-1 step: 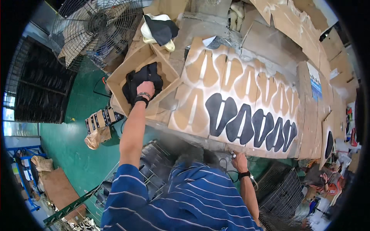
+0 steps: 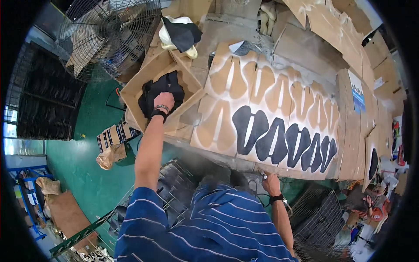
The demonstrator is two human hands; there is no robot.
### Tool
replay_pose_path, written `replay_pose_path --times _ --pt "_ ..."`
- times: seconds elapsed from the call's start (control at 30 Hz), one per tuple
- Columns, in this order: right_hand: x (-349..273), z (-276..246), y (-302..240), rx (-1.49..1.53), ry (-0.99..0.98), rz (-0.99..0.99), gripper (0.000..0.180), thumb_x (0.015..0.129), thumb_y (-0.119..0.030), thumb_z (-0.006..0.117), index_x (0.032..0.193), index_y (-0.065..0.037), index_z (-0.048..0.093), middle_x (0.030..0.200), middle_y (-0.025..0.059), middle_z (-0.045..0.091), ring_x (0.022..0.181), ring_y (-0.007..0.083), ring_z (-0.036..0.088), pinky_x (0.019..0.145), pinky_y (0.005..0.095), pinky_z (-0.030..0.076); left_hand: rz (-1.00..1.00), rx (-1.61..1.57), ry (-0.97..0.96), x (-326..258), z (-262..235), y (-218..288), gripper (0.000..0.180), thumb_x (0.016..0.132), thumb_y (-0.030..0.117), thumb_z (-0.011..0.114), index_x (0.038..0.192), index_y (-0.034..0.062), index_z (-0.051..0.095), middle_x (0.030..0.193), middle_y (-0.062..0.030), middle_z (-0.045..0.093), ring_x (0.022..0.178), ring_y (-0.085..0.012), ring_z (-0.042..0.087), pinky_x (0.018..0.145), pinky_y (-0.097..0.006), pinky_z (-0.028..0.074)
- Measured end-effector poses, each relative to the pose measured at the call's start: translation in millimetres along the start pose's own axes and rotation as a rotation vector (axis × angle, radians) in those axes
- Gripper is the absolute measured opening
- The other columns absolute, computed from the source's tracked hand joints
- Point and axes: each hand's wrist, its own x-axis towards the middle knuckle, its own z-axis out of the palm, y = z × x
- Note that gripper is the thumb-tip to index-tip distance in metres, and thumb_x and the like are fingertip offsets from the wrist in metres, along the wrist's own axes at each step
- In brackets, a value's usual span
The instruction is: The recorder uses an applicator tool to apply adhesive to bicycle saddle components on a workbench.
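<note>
My left hand (image 2: pixel 164 100), with dark bands at the wrist, reaches into an open cardboard box (image 2: pixel 128 94). Its fingers curl down onto a pile of flat black cut-out pieces (image 2: pixel 171 83); their tips are hidden. Close to the table's front edge, my right hand (image 2: pixel 271 183) is closed around a small object with a pale tip, mostly hidden by the fingers. Beyond it lies a brown cardboard sheet (image 2: pixel 204 117) with pale overspray around bare outlines. A row of black sole-shaped pieces (image 2: pixel 273 139), in pairs, covers its near half.
A wire-caged fan (image 2: pixel 111 26) stands behind the box at far left. White and black items (image 2: pixel 181 35) sit behind the box. Wire racks (image 2: pixel 316 214) stand below the table at right. A brown paper bag (image 2: pixel 111 156) lies on the green floor (image 2: pixel 83 174) at left.
My left hand and forearm have shifted very slightly inside the box. The right hand and the pieces on the sheet look the same.
</note>
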Motion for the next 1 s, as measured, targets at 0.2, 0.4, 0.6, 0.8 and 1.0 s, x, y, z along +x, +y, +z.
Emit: replay_pose_path --times 0.2,0.4,0.6,0.8,1.0 --pt "3 0 -2 0.062 0.005 -0.010 0.028 0.077 -0.008 0.062 0.103 -0.004 0.073 0.087 0.0291 0.071 0.084 0.0481 0.071 0.075 0.0556 0.058 0.032 -0.608 0.424 3 -32 -70 0.017 0.091 0.021 0.071 0.102 0.0085 0.072 0.088 -0.0166 0.075 0.084 -0.0323 0.074 0.077 -0.043 0.057" --pt "4 -3 -5 0.011 -0.010 -0.003 0.026 0.076 -0.009 0.063 0.100 -0.004 0.071 0.087 0.0288 0.071 0.083 0.0478 0.071 0.075 0.0548 0.058 0.062 -1.707 0.285 -65 -136 -50 0.019 0.104 0.015 0.052 0.104 0.0012 0.064 0.093 -0.0072 0.068 0.080 -0.0186 0.066 0.089 -0.041 0.059" --pt "13 9 7 0.012 -0.076 0.090 0.043 0.074 -0.008 0.062 0.115 -0.007 0.074 0.093 0.0300 0.072 0.089 0.0476 0.072 0.081 0.0561 0.058 -0.031 -1.986 0.013 -140 -164 28 0.026 0.107 0.024 0.047 0.109 0.0012 0.059 0.091 -0.0156 0.070 0.077 -0.0305 0.070 0.084 -0.047 0.060" --pt "12 -3 -9 0.026 -0.069 0.097 0.037 0.076 -0.007 0.060 0.110 -0.005 0.075 0.093 0.0299 0.072 0.090 0.0481 0.071 0.082 0.0564 0.058 -0.074 -1.751 -0.215 -144 -128 81 0.019 0.108 0.017 0.044 0.113 0.0027 0.055 0.087 -0.0096 0.064 0.067 -0.0206 0.063 0.072 -0.037 0.057" --pt "8 -8 -12 0.065 -0.051 0.118 0.037 0.077 -0.008 0.059 0.109 -0.003 0.075 0.097 0.0312 0.072 0.093 0.0488 0.071 0.084 0.0564 0.058 0.333 -0.774 -0.034 -148 -127 138 0.021 0.100 0.021 0.059 0.110 0.0026 0.060 0.082 -0.0136 0.069 0.069 -0.0279 0.067 0.066 -0.040 0.053"
